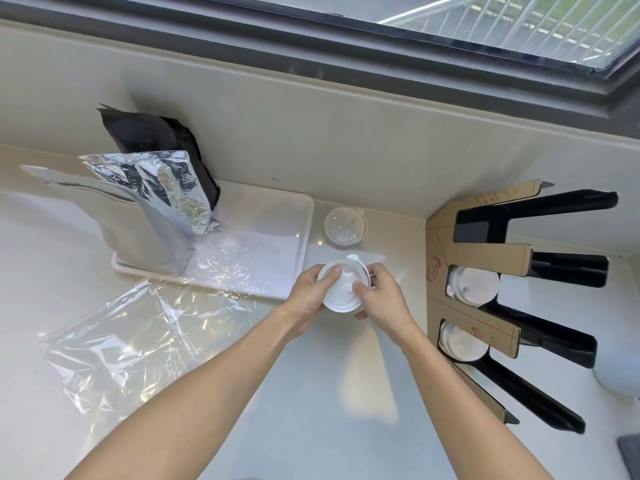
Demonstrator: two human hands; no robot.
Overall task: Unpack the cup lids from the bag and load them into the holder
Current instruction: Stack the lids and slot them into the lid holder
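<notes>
Holder [485, 252] at right edge of surface [311, 393]: cardboard front, black channels, far ends partly out of sight behind the cardboard. Three openings counted; top one dark, contents not made out; lower two each showing white cup lids [472, 284], number per stack not countable. Printed red marks on cardboard too small to read.

Left hand [310, 297] and right hand [379, 301] both curled around one small stack of white lids [341, 289], held above the surface near the middle; fingers of each closed on opposite rims, thumbs [358, 287] pressed on the top lid. Count within the held stack unclear.

One clear lid [345, 225] lying alone on the surface behind the hands. One crumpled clear plastic bag [138, 341] flat at left. One white tray [270, 237] carrying one silver foil pouch [166, 188] and one black pouch [156, 140].
</notes>
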